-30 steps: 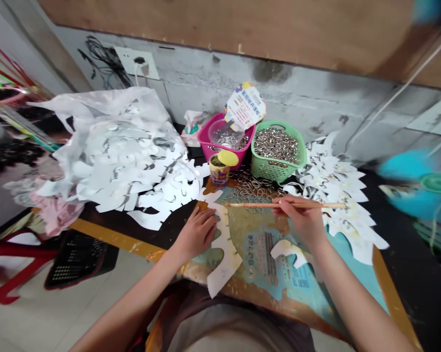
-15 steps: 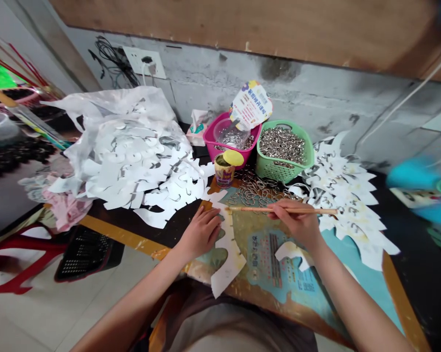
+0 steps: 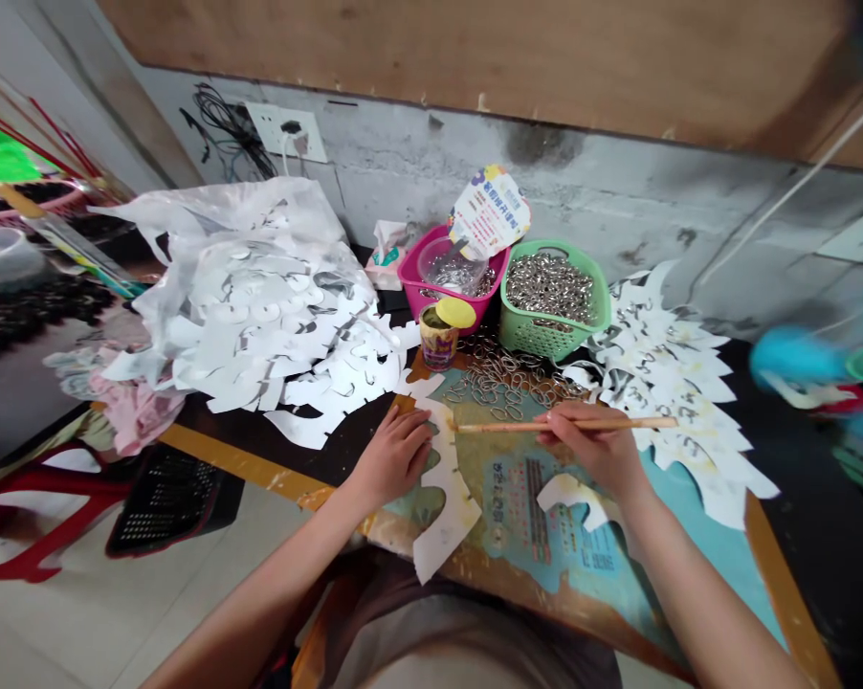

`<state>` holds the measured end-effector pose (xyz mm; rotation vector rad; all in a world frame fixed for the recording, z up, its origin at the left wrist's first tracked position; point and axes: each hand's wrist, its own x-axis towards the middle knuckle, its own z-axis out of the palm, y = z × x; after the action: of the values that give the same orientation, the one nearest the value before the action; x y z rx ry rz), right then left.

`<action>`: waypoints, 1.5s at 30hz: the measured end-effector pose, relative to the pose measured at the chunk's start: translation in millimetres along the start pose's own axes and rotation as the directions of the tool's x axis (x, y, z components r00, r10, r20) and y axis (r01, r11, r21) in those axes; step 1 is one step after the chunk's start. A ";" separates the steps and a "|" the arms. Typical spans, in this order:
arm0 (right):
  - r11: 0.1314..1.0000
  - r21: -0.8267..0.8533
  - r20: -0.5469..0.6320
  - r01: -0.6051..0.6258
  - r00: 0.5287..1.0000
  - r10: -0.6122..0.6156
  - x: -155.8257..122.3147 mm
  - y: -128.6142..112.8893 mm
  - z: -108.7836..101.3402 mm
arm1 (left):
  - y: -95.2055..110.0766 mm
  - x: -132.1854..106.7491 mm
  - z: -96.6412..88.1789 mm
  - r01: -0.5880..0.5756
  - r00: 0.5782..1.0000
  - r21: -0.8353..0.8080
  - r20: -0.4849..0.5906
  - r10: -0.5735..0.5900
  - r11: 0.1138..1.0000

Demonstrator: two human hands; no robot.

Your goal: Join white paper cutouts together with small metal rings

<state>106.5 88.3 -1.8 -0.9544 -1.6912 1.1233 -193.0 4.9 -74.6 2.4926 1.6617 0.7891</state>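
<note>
My left hand (image 3: 395,455) lies flat with its fingers stretched on the upper left part of a white curved cut-out (image 3: 444,541). Yellowish stains mark that cut-out, and it hangs slightly over the table's front edge. In my right hand (image 3: 596,445) is a thin wooden brush (image 3: 518,427), held nearly level, its tip at the right edge of the cut-out. A smaller white cut-out (image 3: 571,491) rests below my right hand, partly hidden by the wrist. Beyond the brush stands an open can (image 3: 438,343) with a yellow lid (image 3: 455,312). Loose metal rings (image 3: 507,378) are scattered beside it.
A large heap of white cut-outs (image 3: 259,325) fills the left. Stained cut-outs (image 3: 679,402) overlap at the right, near a blurred blue fan (image 3: 797,356). Pink (image 3: 409,273) and green (image 3: 546,340) baskets of metal parts stand by the wall. A red stool (image 3: 44,517) is at lower left.
The brush has shifted slightly right and down with my right hand, its tip moving lower along the cut-out's edge. My left hand and the cut-out have stayed in place.
</note>
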 end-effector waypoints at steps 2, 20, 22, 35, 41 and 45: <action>0.999 0.045 -0.027 -0.006 1.000 0.007 -0.3 0.7 1.4 | 0.4 0.0 -0.8 -0.006 1.000 0.004 -0.013 0.006 1.000; 0.995 0.086 -0.016 -0.050 0.999 0.051 4.5 3.0 10.6 | 82.9 -29.0 -49.5 -0.010 0.969 -0.093 0.246 0.033 0.996; 1.000 0.026 -0.022 0.014 1.000 -0.013 6.7 2.5 15.2 | 94.8 -37.5 -50.2 0.018 0.939 -0.089 0.345 0.014 0.996; 0.969 0.247 -0.169 0.000 0.985 0.043 -15.5 -10.5 -22.7 | 98.5 -53.2 -53.6 -0.029 0.908 -0.025 0.417 0.037 0.999; 0.959 0.223 0.070 -0.175 0.984 0.164 -41.2 5.7 -19.4 | 98.4 -52.2 -48.1 0.015 0.909 -0.008 0.418 -0.010 1.000; 0.931 0.314 -0.008 -0.187 0.980 0.200 -44.0 9.3 -11.5 | 98.6 -54.9 -44.6 0.013 0.923 -0.004 0.385 -0.011 1.000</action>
<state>133.0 54.1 -18.9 -0.9461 -1.3548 1.4439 -144.5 -95.5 -26.5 2.4266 1.5267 0.2713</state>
